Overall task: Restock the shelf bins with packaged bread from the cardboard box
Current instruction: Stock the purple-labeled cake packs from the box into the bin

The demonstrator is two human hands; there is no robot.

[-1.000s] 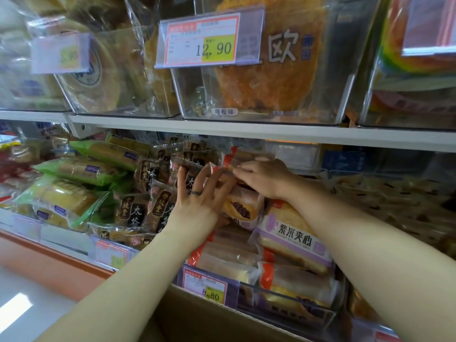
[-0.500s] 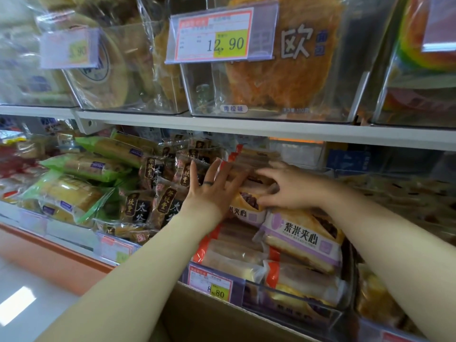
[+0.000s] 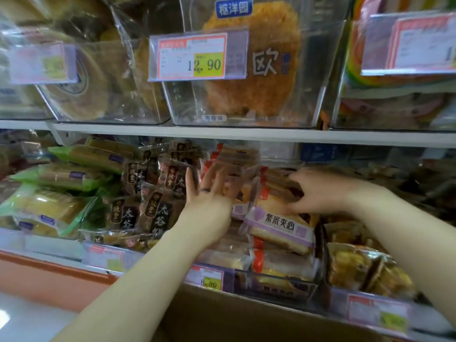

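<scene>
The middle clear shelf bin (image 3: pixel 276 290), tagged 8.80, holds stacked packaged bread with red ends. A purple-labelled bread pack (image 3: pixel 281 227) lies on top at the front. My left hand (image 3: pixel 208 196) is open, its spread fingers pressed flat against the left side of the upright packs at the back of the bin. My right hand (image 3: pixel 318 191) curls over the red-brown bread packs (image 3: pixel 276 183) just behind the purple one, fingers on top and thumb underneath. The cardboard box (image 3: pixel 222 319) shows only its brown top edge below the shelf, between my forearms.
Dark brown cake packs (image 3: pixel 153 211) and green-wrapped loaves (image 3: pixel 49 206) fill the bins to the left. A bin of golden pastry packs (image 3: pixel 365 270) sits to the right. The white upper shelf (image 3: pixel 246 134) carries clear bins with large round breads and a 12.90 tag (image 3: pixel 195 58).
My hands have moved apart. The right hand slid right and curled around the packs behind the purple-labelled one. The left hand stays pressed on the stack, fingers more upright.
</scene>
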